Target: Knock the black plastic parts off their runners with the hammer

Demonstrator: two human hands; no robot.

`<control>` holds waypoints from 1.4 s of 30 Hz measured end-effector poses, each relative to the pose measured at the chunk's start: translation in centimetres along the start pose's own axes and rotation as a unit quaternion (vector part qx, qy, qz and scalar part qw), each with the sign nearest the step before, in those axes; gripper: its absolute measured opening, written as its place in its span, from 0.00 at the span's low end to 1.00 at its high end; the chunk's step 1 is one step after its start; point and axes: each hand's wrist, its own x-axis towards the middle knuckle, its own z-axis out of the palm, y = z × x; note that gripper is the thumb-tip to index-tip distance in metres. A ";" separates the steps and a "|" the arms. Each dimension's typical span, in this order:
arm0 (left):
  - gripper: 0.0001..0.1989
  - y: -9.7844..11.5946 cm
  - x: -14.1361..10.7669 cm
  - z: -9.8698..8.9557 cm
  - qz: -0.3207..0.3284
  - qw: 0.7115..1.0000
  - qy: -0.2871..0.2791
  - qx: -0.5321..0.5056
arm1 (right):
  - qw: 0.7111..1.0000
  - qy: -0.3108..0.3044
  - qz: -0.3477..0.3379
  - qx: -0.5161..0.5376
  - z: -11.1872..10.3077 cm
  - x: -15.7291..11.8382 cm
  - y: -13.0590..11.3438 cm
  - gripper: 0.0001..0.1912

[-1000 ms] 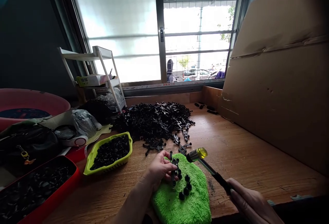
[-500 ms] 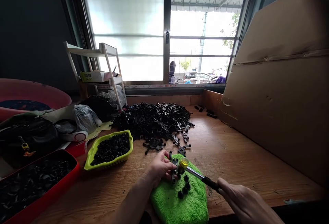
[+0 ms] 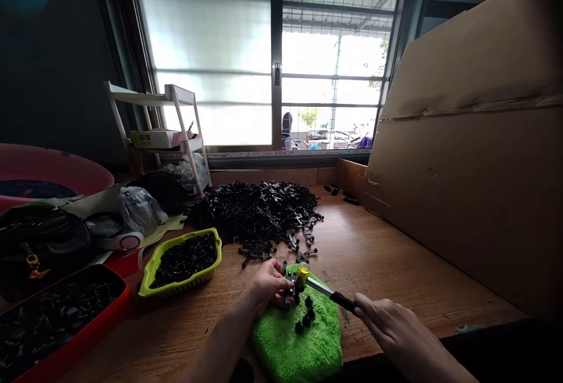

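Observation:
My left hand [image 3: 269, 282] pinches a black plastic part [image 3: 288, 298] over the back of a green towel [image 3: 299, 353]. My right hand [image 3: 379, 315] is wrapped round the black grip of a hammer [image 3: 319, 287]. The hammer's yellow head [image 3: 302, 276] is right beside the held part, and whether they touch is unclear. Several small round black pieces [image 3: 303, 322] lie on the towel, just below the hammer head.
Behind the towel rises a large heap of black parts [image 3: 259, 210]. Left are a yellow-green basket [image 3: 176, 286] and a red bin [image 3: 88, 336], both holding small black pieces. A white rack [image 3: 176, 98] stands back left; tall cardboard [image 3: 461, 178] is on the right.
The view has shifted, so most things appear slightly further left and the window lower. My hands still hold the part and the hammer, with the hammer head close to the part in both frames.

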 end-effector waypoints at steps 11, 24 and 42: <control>0.16 0.3 0.5 -1.3 0.001 0.997 -0.047 -0.063 | 0.935 -0.022 0.103 0.339 2.3 1.1 5.0 0.19; 0.13 0.4 1.6 -0.3 0.027 0.995 -0.081 0.057 | 0.983 -0.040 0.053 0.174 -1.4 -1.9 3.1 0.12; 0.13 0.6 0.2 -0.8 0.020 0.998 -0.035 0.046 | 0.991 0.005 -0.007 -0.136 0.2 -1.1 1.7 0.18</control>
